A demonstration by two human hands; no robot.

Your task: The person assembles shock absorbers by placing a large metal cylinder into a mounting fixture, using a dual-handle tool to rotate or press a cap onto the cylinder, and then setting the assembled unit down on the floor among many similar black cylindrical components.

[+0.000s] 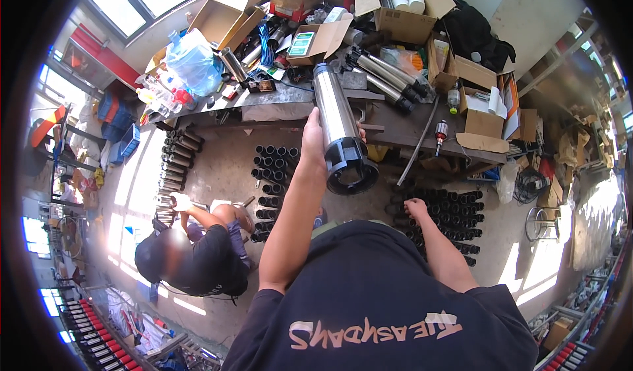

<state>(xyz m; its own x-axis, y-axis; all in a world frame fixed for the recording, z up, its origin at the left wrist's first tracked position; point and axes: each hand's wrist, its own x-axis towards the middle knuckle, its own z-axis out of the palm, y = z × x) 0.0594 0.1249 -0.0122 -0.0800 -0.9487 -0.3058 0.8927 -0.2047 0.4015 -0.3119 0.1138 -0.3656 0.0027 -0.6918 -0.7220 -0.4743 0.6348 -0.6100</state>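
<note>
My left hand [312, 139] is wrapped round a shiny steel cylinder [335, 110], raised in front of the workbench. Its lower end, nearer me, carries a black slotted collar [341, 160] with a round opening. A narrower grey-blue cap tops the far end. Fingertips show on the cylinder's right side. My right hand [415, 208] hangs low on the right with its fingers curled together. Beside it stand rows of black round-mouthed tubes [455, 216] on the floor; whatever its fingers may hold is too small to make out.
Across the front runs a cluttered workbench [395, 137] with cardboard boxes [405, 25], steel tubes [386, 77] and a large plastic jug [191, 61]. A crouching co-worker [198, 262] is at the left, near steel tubes [175, 166]. More black tubes [270, 166] stand mid-floor.
</note>
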